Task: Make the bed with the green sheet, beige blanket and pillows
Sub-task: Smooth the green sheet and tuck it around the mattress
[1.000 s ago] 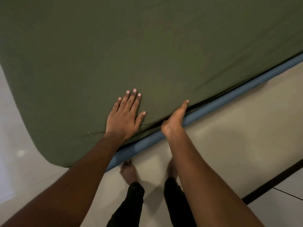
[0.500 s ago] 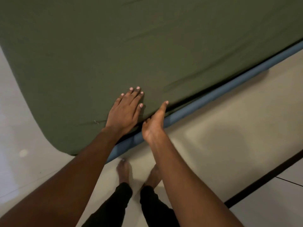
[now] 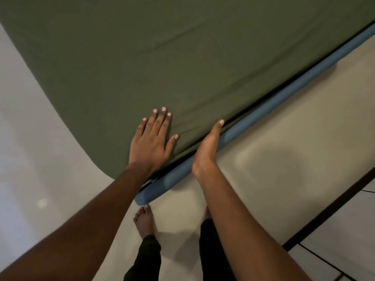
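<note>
The green sheet covers the mattress and fills the upper part of the view, with a few shallow creases near its lower edge. My left hand lies flat on the sheet, fingers straight and together, close to the mattress corner. My right hand stands on edge with straight fingers against the side of the mattress, where the sheet meets the blue bed base. No blanket or pillow is in view.
The blue bed base runs diagonally from lower left to upper right. Below it is a pale tiled floor with a dark strip at the right. My bare feet stand just by the base's corner.
My right hand has slid along the mattress side, first toward my left hand, then away to the right. The left hand stays flat on the sheet. My feet have shifted.
</note>
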